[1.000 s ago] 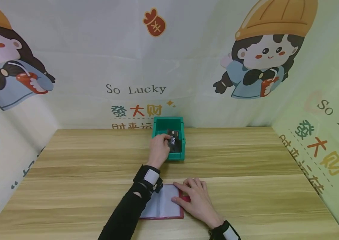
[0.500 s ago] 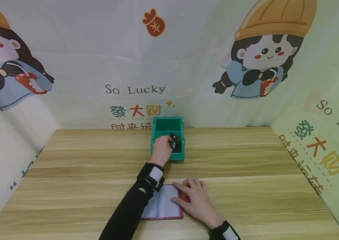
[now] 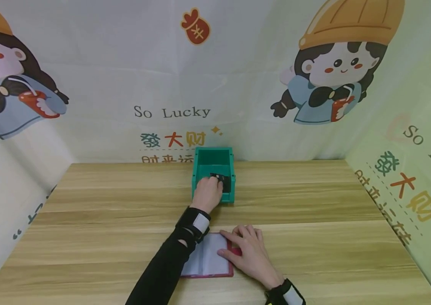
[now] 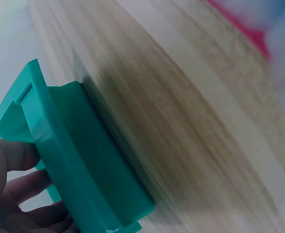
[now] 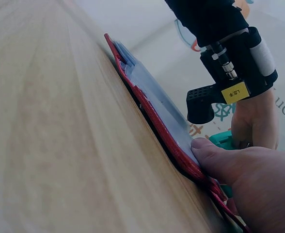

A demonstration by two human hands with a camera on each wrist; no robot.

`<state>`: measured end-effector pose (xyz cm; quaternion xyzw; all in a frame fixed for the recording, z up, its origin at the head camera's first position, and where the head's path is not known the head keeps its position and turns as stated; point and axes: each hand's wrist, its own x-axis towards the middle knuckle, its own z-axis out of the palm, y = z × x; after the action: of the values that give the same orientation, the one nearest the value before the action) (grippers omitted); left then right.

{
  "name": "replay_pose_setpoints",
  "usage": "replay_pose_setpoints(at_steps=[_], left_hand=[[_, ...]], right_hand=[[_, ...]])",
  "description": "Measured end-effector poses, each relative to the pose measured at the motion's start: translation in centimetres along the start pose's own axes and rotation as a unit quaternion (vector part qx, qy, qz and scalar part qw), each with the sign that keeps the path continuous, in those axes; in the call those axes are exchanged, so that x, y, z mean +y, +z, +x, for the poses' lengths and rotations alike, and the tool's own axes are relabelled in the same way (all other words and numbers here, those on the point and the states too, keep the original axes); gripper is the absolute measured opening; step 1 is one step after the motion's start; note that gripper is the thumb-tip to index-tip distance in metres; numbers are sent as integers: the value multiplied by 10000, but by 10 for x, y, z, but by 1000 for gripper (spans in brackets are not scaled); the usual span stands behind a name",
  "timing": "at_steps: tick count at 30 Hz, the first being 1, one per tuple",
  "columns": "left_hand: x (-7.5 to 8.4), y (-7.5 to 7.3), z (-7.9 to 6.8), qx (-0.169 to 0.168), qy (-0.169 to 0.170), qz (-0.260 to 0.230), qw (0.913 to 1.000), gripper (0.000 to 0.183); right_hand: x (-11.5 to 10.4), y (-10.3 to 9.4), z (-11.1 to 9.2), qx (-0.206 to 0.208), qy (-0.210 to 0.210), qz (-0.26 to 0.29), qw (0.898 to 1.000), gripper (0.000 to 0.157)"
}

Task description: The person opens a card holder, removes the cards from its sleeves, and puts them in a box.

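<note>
My left hand (image 3: 207, 194) reaches into the green plastic box (image 3: 213, 157) in the head view, its fingers bent at a black card (image 3: 221, 177). The fingers seem to pinch the card, which tilts over other dark cards (image 3: 227, 185). From the left wrist, the box wall (image 4: 79, 160) hides the card and the fingertips. Nearer the front lies an open red card holder (image 3: 215, 260) with clear sleeves. My right hand (image 3: 251, 256) rests on its right edge; the thumb (image 5: 213, 154) presses on the sleeves and the fingers lie extended.
The wooden table (image 3: 314, 212) spreads to both sides. Behind the box hangs a printed cloth backdrop (image 3: 246, 106), and the box stands close to it. My left forearm (image 3: 165, 262) crosses over the left part of the card holder.
My left hand has shifted slightly right inside the box. The black card has tipped, and its VIP lettering is now mostly covered. My right hand and the card holder have stayed put.
</note>
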<state>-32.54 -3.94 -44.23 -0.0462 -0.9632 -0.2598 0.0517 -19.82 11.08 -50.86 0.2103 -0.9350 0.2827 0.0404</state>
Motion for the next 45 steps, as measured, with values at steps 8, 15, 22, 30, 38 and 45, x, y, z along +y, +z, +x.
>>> replay_pose_setpoints(at_steps=[8, 15, 22, 30, 38, 45], left_hand=[[1, 2, -1, -292, -67, 168, 9994, 33], [-1, 5, 0, -360, -156, 224, 9990, 33], [-3, 1, -6, -131, 139, 161, 9997, 34], [-26, -16, -31, 324, 626, -939, 9931, 30], [-89, -53, -73, 404, 382, -1213, 9911, 34], [-144, -86, -87, 351, -282, -456, 9979, 50]], right_hand=[[0, 1, -1, 126, -86, -105, 9998, 44], [-1, 1, -1, 57, -78, -75, 9999, 44], [-1, 1, 1, 43, -106, -76, 9999, 44], [1, 2, 2, 5, -102, 87, 9999, 47], [12, -10, -4, 608, -92, 614, 9962, 35], [50, -44, -1, 1706, -500, -52, 9841, 36]])
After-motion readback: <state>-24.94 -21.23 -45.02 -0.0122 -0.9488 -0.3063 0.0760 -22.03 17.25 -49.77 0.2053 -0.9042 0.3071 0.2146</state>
